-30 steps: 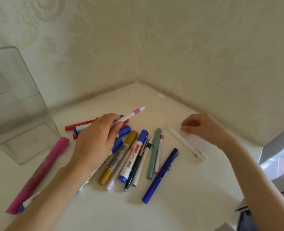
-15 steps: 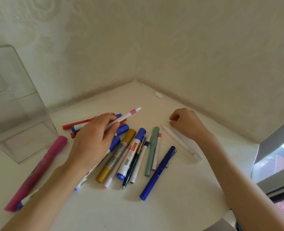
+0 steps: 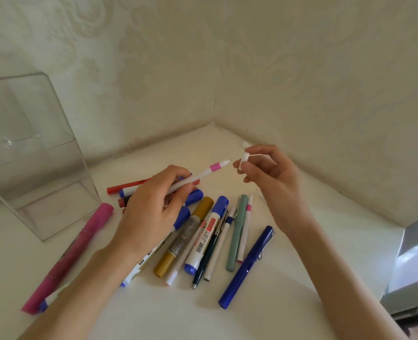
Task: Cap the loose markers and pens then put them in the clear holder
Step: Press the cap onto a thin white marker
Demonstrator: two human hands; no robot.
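While the white pen with the pink band (image 3: 198,176) hangs uncapped above the pile (image 3: 186,236) of loose pens, its bare tip points up and away toward the white cap (image 3: 243,163). A small gap lies between them.

Left grip (image 3: 151,212): wrapped round the pen's barrel about mid-length, directly over the pile.
Right grip (image 3: 276,177): pinching the cap above the pile's far right edge. The cap's open end seems to face the tip, but it is too small to be sure.

Step in hand, by my reading: seat the cap. Little of the task looks done.
- Line the cap's bore up with the barrel axis before closing the gap; a skewed approach would smear ink on the rim.
- Hold one side steady and bring the other to it.
- Press straight until it clicks or stops.
- A hold nearer the tip would cut wobble.

Left of the pile lies a pink marker (image 3: 75,249). Beyond it stands the clear holder (image 3: 38,153), upright on the worktop (image 3: 301,278), with nothing visible inside. A blue pen (image 3: 248,263) lies at the pile's right.
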